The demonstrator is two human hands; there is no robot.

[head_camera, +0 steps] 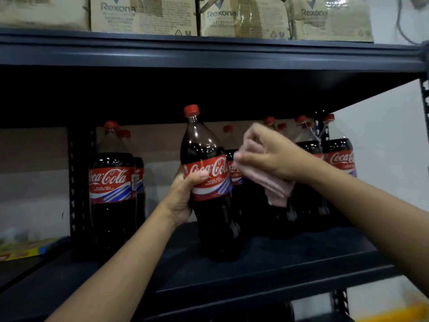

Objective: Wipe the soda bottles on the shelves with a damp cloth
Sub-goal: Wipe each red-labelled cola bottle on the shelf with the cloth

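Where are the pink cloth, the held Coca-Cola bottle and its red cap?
pink cloth (277,190): head view, on its hanging lower folds.
held Coca-Cola bottle (210,169): head view, on the red label.
red cap (191,110): head view, on its side.

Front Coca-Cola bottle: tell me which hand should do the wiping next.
Right. The right hand already holds the pink cloth beside the front bottle, at label height. The left hand grips that bottle at its label and steadies it.

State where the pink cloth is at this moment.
In the head view, right of centre, the pink cloth is gripped in the right hand, just right of the Coca-Cola bottle held by the left hand.
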